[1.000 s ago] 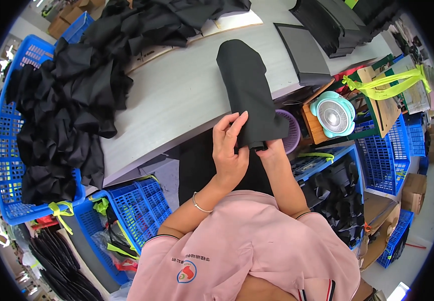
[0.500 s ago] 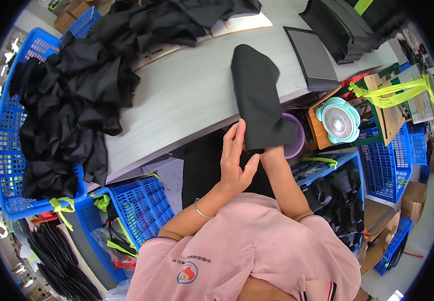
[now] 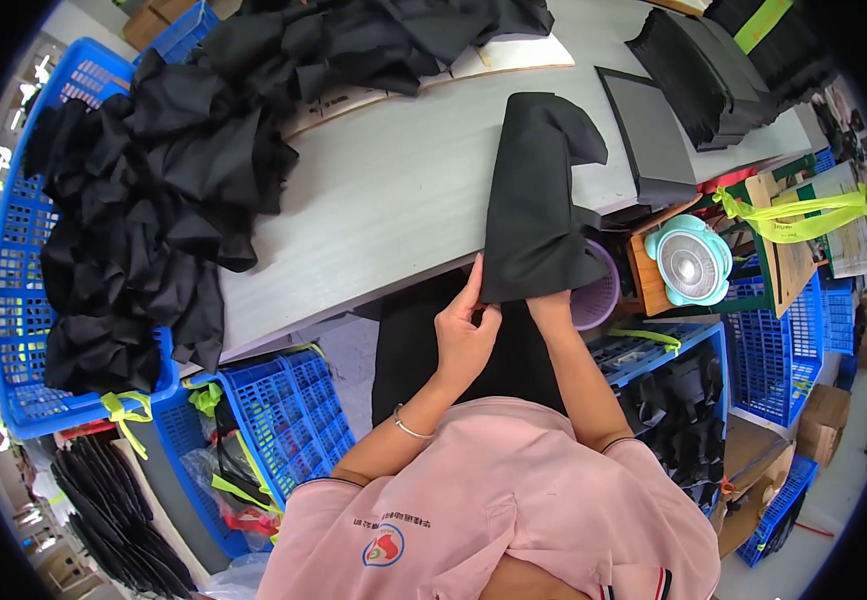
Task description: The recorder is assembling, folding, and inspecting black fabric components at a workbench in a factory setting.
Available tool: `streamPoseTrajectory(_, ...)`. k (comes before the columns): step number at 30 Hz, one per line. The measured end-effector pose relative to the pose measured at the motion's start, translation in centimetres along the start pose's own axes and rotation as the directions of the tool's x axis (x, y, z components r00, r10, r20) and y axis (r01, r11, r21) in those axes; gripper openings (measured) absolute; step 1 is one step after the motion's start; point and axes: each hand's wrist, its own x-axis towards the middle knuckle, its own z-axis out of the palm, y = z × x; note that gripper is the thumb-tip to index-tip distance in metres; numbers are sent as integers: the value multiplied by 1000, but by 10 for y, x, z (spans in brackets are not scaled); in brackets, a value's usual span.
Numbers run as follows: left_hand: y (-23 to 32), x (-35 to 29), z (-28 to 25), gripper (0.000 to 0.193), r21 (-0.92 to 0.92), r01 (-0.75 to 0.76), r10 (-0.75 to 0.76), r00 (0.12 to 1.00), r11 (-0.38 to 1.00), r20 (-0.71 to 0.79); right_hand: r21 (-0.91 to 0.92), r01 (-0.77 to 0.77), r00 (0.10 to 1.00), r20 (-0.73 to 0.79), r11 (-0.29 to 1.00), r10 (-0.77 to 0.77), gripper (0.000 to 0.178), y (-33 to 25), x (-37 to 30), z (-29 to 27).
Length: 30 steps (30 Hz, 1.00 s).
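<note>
Over the near edge of the smooth pale-grey table [image 3: 383, 195], a long black fabric piece [image 3: 536, 215] covers most of the right hand [image 3: 550, 304]; its grip I can't tell. The left hand [image 3: 466, 335], unclenched, flanks it. Shaping seems underway, calling for steadying next.

A round turquoise fan [image 3: 691, 262] stands near a purple basket [image 3: 599, 305]. At far right, a brown cardboard box [image 3: 821, 425] sits near a blue crate [image 3: 777, 352].

Def a fabric workshop: worktable [image 3: 383, 200] with black cloth [image 3: 188, 150] heaped left, stacked panels [image 3: 698, 80] right, blue crates [image 3: 291, 425] beside it.
</note>
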Motion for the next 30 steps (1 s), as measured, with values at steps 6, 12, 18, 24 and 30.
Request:
streamPoseTrajectory(6,-3,5,4,60,-106,-1,1,1000,994,2,-174,115,993,9,978,-115,56,1,10,-6)
streamPoseTrajectory(12,-20,5,-7,41,-164,121,-136,987,979,-82,250,-244,918,372,937,139,41,-88,42,-46)
streamPoseTrajectory(18,-29,12,1,34,-457,255,-309,950,852,-46,-118,91,886,463,989,-26,35,-45,34,-25)
streamPoseTrajectory(24,-40,18,4,35,-564,328,-319,940,758,118,-397,243,956,254,885,-148,28,-78,12,1)
streamPoseTrajectory(30,-62,29,0,29,-546,501,-458,860,671,227,-579,-19,753,528,815,392,27,-89,26,4)
